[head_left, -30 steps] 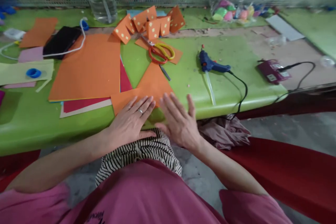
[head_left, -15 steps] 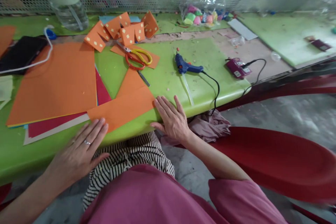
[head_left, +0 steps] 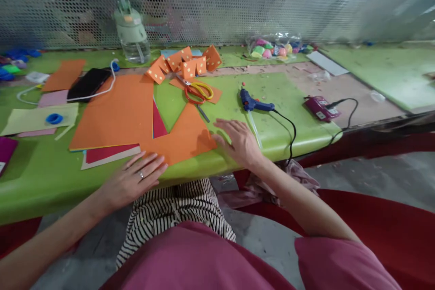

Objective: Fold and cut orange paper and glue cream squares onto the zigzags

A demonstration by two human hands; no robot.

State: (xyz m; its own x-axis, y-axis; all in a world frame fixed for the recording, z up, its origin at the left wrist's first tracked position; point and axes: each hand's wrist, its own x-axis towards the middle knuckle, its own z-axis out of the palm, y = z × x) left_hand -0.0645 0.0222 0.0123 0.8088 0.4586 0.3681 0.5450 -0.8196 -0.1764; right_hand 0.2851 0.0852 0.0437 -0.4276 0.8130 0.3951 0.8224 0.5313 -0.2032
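An orange paper strip (head_left: 185, 146) lies flat along the front edge of the green table (head_left: 112, 181). My left hand (head_left: 136, 174), with a ring on one finger, rests open with its fingertips on the strip's left end. At the strip's right end my right hand (head_left: 239, 142) is raised slightly, fingers apart, holding nothing. Behind the strip lies an orange triangular piece of paper (head_left: 190, 120). Scissors (head_left: 199, 90) with red and yellow handles and a small dark-handled tool (head_left: 203, 113) are just beyond it. To the left is a stack of coloured sheets, an orange sheet (head_left: 118, 113) on top.
Right of the hands lies a blue glue gun (head_left: 254, 102), its cord running to a purple power block (head_left: 321, 108). Folded orange dotted paper pieces (head_left: 188, 65), a water bottle (head_left: 132, 31) and a bag of coloured pieces (head_left: 273, 49) stand behind. A phone (head_left: 90, 84) lies left.
My right hand has lifted from the strip's right end, its fingers now curving leftward. My left hand stays at the left end. The view has shifted left and up.
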